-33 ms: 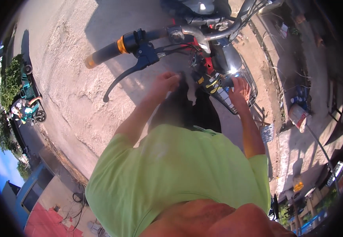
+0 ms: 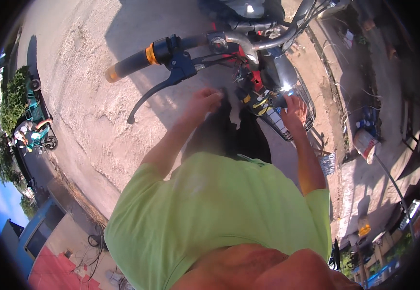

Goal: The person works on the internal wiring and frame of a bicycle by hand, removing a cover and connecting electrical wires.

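Observation:
My left hand [image 2: 205,102] is closed, its fingers curled together in front of my dark trousers. What it holds, if anything, is hidden. My right hand [image 2: 295,112] reaches over a black wire basket [image 2: 311,108], fingers stretched out and slightly apart. A dark rounded part [image 2: 278,100] lies beside its fingertips and thumb; whether they touch cannot be made out. Left of that hand is a cluster of yellow and black parts [image 2: 258,102], near a red frame piece [image 2: 256,79]. Above my left hand extends a handlebar grip [image 2: 129,65] with orange ends and a black brake lever [image 2: 154,92].
Chrome handlebar tubing [image 2: 285,38] and cables run to the upper right. On the far left, a person sits on a green three-wheeler [image 2: 37,140]. Rough concrete ground [image 2: 84,96] spreads left. A long pole [image 2: 391,179] leads to a pale container [image 2: 366,143] at the right.

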`<move>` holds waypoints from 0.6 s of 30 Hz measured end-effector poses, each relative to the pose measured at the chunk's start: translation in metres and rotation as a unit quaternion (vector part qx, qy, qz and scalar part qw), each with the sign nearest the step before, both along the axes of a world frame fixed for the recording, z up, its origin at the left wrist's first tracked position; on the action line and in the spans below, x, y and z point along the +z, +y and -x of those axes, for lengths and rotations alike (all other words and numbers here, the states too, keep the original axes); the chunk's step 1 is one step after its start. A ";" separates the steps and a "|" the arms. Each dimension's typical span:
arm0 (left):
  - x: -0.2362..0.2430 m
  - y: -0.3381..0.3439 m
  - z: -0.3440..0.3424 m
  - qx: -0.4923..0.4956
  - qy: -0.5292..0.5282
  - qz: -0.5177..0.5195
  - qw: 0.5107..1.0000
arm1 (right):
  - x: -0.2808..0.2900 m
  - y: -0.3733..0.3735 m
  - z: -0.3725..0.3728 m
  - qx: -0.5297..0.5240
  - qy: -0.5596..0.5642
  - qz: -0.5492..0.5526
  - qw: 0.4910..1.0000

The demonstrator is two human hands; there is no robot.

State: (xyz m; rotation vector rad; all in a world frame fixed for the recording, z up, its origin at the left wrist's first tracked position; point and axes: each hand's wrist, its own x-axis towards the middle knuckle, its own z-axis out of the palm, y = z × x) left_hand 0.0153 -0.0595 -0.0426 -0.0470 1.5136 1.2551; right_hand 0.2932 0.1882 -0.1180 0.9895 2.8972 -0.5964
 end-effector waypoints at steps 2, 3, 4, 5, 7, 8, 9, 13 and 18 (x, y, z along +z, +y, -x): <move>0.007 -0.003 -0.005 -0.007 0.019 0.006 1.000 | 0.001 0.002 -0.009 0.019 -0.014 0.016 1.000; 0.011 -0.007 -0.004 -0.013 0.031 0.008 0.999 | 0.016 0.003 -0.005 0.019 -0.036 0.050 0.998; 0.011 -0.007 -0.004 -0.022 0.039 0.006 0.999 | 0.027 0.004 -0.006 0.016 -0.061 0.080 0.995; 0.013 -0.008 -0.004 -0.031 0.047 0.004 0.998 | 0.031 0.004 -0.015 0.006 -0.027 0.124 0.992; 0.023 -0.004 -0.003 -0.093 0.092 0.026 0.991 | 0.050 0.003 -0.028 0.009 -0.020 0.220 0.975; 0.027 -0.004 -0.004 -0.123 0.113 0.039 0.985 | 0.059 0.000 -0.034 0.012 -0.018 0.267 0.963; 0.026 -0.004 -0.006 -0.158 0.138 0.037 0.977 | 0.066 -0.004 -0.039 0.013 -0.032 0.316 0.948; 0.011 -0.013 -0.022 -0.283 0.170 -0.026 0.944 | 0.110 -0.036 -0.039 0.007 -0.094 0.470 0.878; 0.020 -0.005 -0.045 -0.384 0.061 -0.213 0.896 | 0.083 -0.069 -0.050 -0.099 -0.067 0.754 0.646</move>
